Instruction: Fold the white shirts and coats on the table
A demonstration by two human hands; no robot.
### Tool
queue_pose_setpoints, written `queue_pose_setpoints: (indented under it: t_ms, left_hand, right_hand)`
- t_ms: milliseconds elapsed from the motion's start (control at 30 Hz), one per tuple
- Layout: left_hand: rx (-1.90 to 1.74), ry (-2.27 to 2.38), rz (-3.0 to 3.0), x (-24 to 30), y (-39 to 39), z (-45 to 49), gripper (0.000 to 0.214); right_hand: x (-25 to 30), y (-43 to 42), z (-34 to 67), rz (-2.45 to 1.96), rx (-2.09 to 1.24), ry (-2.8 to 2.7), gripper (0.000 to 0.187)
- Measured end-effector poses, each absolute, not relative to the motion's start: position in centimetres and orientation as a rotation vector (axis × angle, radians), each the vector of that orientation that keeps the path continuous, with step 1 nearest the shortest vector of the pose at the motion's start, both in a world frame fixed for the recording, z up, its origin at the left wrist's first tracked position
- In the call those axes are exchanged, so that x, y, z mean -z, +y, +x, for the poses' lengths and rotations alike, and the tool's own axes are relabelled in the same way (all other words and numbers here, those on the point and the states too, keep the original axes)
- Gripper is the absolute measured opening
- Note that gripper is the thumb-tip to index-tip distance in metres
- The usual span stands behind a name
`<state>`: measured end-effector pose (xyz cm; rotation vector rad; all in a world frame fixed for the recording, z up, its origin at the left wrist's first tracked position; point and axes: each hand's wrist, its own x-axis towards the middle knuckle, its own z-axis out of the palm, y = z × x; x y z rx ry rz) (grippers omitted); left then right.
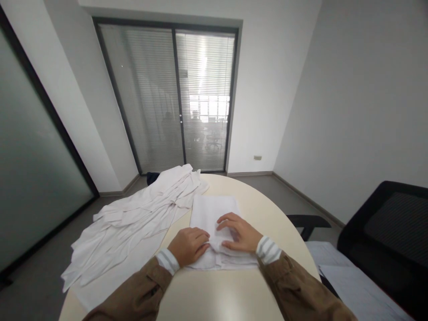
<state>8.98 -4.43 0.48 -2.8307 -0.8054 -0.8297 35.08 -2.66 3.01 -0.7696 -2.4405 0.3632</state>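
A folded white towel (214, 211) lies on the cream table (267, 209) right in front of me. My left hand (187, 245) rests on its near left part, fingers curled over a raised fold. My right hand (239, 234) lies flat on the near right part, fingers spread and pointing left, touching the same fold. Both sleeves are brown with striped white cuffs.
A heap of several spread-out white cloths (133, 223) covers the table's left side and hangs over its edge. A black chair (384, 232) stands at the right, with white fabric (347, 281) below it. Sliding glass doors with blinds (174, 98) are behind the table.
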Motion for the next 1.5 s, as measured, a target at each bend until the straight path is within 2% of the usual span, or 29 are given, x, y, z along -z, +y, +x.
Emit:
queue_pose_setpoints:
  t_ms: [100, 200, 233, 367, 433, 667, 833, 1000, 1067, 1133, 1200, 1400, 1500]
  left_hand:
    - [0.856, -0.786, -2.736, -1.0, -4.8, 9.1, 0.014]
    - [0.677, -0.786, -2.794, -1.8, -5.4, 9.1, 0.01]
    - [0.606, -0.807, -2.835, -2.1, -5.6, 9.1, 0.015]
    - [0.499, -0.879, -3.001, -2.6, -6.1, 8.7, 0.061]
    - [0.528, -0.87, -3.051, -2.4, -6.1, 8.5, 0.065]
    - [0.482, -0.806, -3.111, -1.8, -6.3, 8.6, 0.047]
    - [0.432, -0.802, -3.034, -2.0, -6.6, 8.9, 0.019]
    - [0.361, -0.766, -3.023, -1.9, -6.6, 8.7, 0.031]
    - [0.331, -0.761, -3.007, -1.7, -6.6, 8.7, 0.024]
    - [0.309, -0.756, -2.995, -1.6, -6.6, 8.7, 0.017]
    - [0.299, -0.736, -2.996, -1.4, -6.7, 8.7, 0.012]
    - [0.433, -0.778, -3.08, -1.2, -7.0, 8.5, 0.021]
    - [0.56, -0.87, -3.099, -1.1, -7.2, 8.5, 0.011]
  right_hand:
    - [-3.4, -4.3, 33.7, -0.772, -0.367, -2.562, 0.049]
    - [-3.3, -4.7, 33.1, -0.86, -0.317, -2.629, 0.037]
    - [-3.3, -4.7, 33.1, -0.874, -0.307, -2.648, 0.034]
    - [-4.1, -5.1, 33.2, -0.868, -0.272, -2.681, 0.033]
    - [-4.3, -5.5, 33.2, -0.858, -0.256, -2.695, 0.033]
    - [-3.1, -6.9, 31.9, -0.915, -0.337, -2.802, 0.031]
    - [-3.0, -7.0, 31.9, -0.954, -0.36, -2.799, 0.03]
    - [-4.3, -7.0, 32.1, -1.024, -0.42, -2.733, 0.023]
    - [-4.3, -7.1, 32.0, -0.995, -0.381, -2.699, 0.037]
    - [-3.7, -7.2, 32.0, -0.978, -0.378, -2.697, 0.07]
    - [-2.7, -7.3, 32.2, -1.015, -0.424, -2.728, 0.089]
    - [-0.9, -7.8, 32.5, -1.062, -0.495, -2.754, 0.084]
    - [-1.3, -8.1, 32.3, -1.094, -0.521, -2.746, 0.084]
